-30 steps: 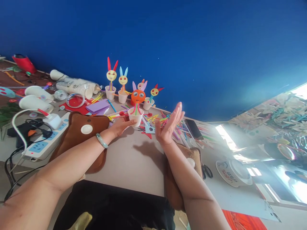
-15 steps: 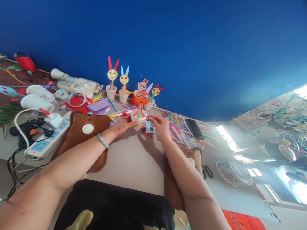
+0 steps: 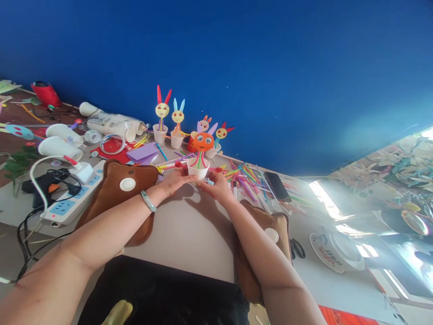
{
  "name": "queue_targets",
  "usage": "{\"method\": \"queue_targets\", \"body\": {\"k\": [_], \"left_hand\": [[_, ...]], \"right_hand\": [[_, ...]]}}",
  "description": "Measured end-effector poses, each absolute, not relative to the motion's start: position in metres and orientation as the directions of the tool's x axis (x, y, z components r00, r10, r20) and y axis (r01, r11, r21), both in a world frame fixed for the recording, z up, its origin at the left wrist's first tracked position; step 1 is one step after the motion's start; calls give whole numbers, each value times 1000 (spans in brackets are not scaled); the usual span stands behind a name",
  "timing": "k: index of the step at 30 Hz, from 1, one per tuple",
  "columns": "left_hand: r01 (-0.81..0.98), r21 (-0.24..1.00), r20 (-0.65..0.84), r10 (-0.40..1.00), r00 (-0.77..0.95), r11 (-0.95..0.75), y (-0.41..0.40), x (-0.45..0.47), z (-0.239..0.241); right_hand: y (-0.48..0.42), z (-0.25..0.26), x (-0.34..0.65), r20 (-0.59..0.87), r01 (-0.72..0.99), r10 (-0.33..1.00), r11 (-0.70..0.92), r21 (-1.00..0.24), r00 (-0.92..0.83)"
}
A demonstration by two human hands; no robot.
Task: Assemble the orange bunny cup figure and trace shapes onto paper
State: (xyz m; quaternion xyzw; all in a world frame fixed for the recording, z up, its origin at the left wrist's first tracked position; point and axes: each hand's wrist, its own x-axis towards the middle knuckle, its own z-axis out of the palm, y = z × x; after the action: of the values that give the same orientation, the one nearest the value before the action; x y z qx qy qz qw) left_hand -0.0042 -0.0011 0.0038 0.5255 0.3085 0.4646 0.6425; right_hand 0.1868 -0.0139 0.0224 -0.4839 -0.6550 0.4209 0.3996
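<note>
A small white paper cup stands on the grey table, with coloured straws rising from it to an orange paper face with purple ears. My left hand lies flat on the table, fingertips touching the cup's base. My right hand rests on the table beside the cup, fingers curled toward its base; whether it grips the cup is unclear. Behind stand other cup figures: one with red ears and one with blue ears.
Brown cushions lie under both forearms. A white power strip with cables sits at left, stacked paper cups and a tape ring behind. Loose coloured straws, a phone, scissors and a bowl lie to the right.
My right hand was raised and open a second ago; it has come down to the table next to the cup. The left hand stayed at the cup's base.
</note>
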Motion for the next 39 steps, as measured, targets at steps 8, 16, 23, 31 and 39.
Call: {"method": "queue_targets", "body": {"k": [8,16,23,31,39], "left_hand": [[-321,946,104,892,440,48,-2,-2,3],[-477,877,165,903,397,49,4,-1,-3],[-493,861,19,962,272,122,8,-1,-6],[-447,880,-38,962,270,161,5,1,2],[-439,883,-52,965,258,165,3,-2,5]], "right_hand": [[-22,25,175,186,322,953,259,-911,-240],[-20,25,178,197,323,974,224,-920,-115],[-13,22,183,261,322,965,246,-914,3],[-5,21,194,332,358,886,210,-910,324],[-16,26,186,262,330,924,165,-930,277]]}}
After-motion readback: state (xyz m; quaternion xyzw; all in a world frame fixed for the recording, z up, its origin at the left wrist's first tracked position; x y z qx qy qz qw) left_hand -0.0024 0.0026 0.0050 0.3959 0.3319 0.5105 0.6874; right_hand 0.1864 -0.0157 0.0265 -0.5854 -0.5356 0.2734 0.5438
